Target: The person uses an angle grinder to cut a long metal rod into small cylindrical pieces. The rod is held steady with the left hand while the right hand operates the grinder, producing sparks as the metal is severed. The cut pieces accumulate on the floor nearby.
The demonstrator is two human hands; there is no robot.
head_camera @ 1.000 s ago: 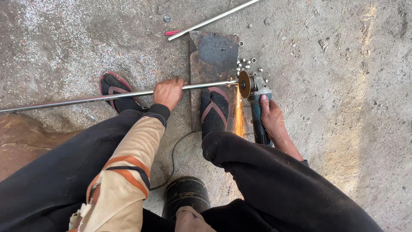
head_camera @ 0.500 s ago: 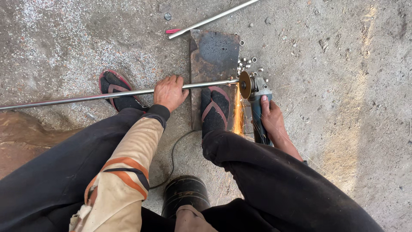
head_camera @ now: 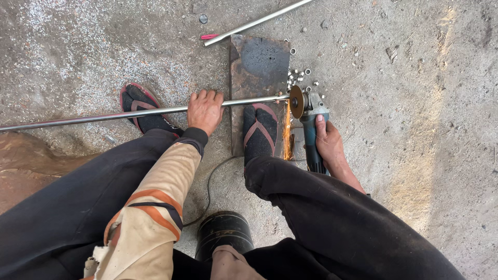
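The long steel rod [head_camera: 135,113] lay across the rusty metal plate [head_camera: 259,67] on the concrete floor [head_camera: 415,78], its right end at the disc of the angle grinder [head_camera: 308,122]. Compared with a moment before, little had shifted; sparks [head_camera: 286,132] still streamed toward the person. Small cut pieces [head_camera: 301,78] lay scattered beside the disc, a second rod [head_camera: 259,22] farther off. The left hand [head_camera: 205,110] pressed down, fingers curled over the rod; the right hand [head_camera: 328,142] was clamped around the grinder's body.
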